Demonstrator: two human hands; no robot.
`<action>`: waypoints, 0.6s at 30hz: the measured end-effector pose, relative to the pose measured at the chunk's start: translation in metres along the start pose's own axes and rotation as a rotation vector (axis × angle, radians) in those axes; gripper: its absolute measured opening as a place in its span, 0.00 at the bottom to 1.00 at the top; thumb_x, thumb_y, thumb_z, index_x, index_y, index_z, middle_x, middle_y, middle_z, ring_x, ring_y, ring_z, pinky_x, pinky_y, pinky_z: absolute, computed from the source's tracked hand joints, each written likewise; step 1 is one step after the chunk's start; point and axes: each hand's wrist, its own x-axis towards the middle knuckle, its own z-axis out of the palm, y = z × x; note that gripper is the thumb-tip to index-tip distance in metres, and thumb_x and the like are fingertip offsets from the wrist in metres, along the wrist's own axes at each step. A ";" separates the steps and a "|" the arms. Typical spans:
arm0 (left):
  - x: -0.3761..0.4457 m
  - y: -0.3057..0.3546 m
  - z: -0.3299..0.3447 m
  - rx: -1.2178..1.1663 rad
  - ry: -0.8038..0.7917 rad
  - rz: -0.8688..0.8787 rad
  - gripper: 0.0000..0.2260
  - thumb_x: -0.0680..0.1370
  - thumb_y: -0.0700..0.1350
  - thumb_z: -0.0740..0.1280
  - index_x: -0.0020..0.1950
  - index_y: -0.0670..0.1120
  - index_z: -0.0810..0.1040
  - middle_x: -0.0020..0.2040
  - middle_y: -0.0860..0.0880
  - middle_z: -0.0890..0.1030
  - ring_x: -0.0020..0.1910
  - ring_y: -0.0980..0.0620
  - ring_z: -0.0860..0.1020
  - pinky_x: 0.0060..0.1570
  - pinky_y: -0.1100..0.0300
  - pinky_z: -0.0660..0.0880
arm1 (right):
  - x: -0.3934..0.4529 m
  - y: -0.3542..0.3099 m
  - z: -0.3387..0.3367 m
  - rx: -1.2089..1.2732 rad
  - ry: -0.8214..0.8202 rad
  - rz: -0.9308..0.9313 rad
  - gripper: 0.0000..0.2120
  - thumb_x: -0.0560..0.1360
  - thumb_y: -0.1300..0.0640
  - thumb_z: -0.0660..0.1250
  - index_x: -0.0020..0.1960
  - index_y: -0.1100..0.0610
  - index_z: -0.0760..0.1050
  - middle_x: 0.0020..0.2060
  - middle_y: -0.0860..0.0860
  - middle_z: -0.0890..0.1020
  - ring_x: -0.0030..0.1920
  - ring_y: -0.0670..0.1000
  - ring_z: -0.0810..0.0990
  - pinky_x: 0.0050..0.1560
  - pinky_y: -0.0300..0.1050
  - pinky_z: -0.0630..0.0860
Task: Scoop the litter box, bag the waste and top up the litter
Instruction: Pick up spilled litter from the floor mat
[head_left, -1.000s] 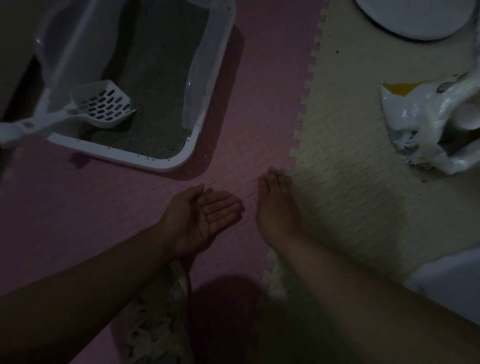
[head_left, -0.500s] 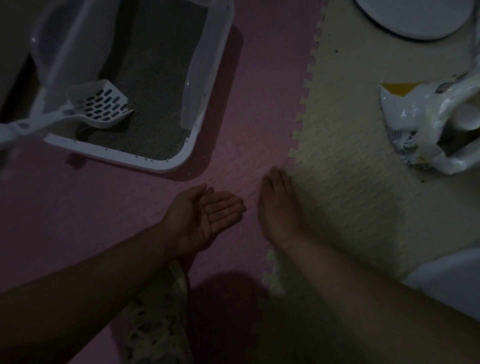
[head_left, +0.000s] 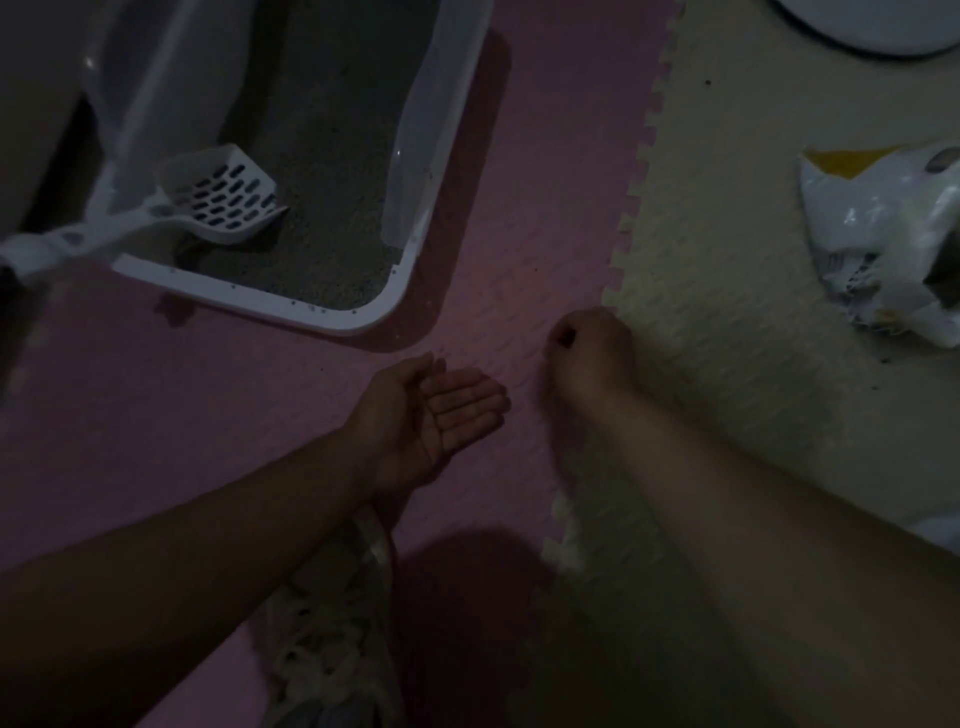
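Bare forearms, no sleeves; hands (head_left: 436, 410) ringless.

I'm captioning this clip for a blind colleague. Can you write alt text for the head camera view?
A person's left hand lies palm up and open above a pink foam floor mat, while the right hand curls its fingers at the seam with a cream mat. A white slotted plastic scoop rests in a white litter box of grey litter; a crumpled white bag lies right.

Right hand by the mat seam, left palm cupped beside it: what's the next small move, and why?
Probably carry the right hand over the left hand and let go there. Its fingers are curled as if pinching something off the pink mat, though what cannot be seen, and the left palm waits open, face up, just beside it.
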 end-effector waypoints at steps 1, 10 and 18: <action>0.000 0.000 0.000 0.003 0.006 -0.002 0.23 0.82 0.51 0.57 0.58 0.31 0.78 0.58 0.33 0.82 0.55 0.36 0.83 0.55 0.41 0.79 | 0.004 -0.002 -0.004 0.015 -0.036 0.060 0.07 0.73 0.61 0.68 0.48 0.59 0.85 0.49 0.60 0.84 0.52 0.61 0.82 0.51 0.46 0.75; 0.006 0.000 -0.002 -0.009 0.016 0.009 0.22 0.82 0.50 0.57 0.56 0.31 0.79 0.56 0.33 0.83 0.51 0.36 0.85 0.56 0.42 0.79 | 0.016 -0.016 -0.010 -0.172 -0.221 0.155 0.16 0.75 0.57 0.64 0.58 0.63 0.80 0.58 0.65 0.81 0.58 0.63 0.81 0.55 0.49 0.78; 0.009 0.003 -0.003 -0.077 -0.046 -0.061 0.10 0.78 0.53 0.65 0.47 0.46 0.78 0.44 0.49 0.77 0.42 0.49 0.78 0.48 0.56 0.77 | -0.076 -0.076 -0.011 0.039 -0.247 -0.363 0.09 0.78 0.55 0.61 0.47 0.54 0.79 0.45 0.55 0.81 0.45 0.57 0.81 0.43 0.50 0.77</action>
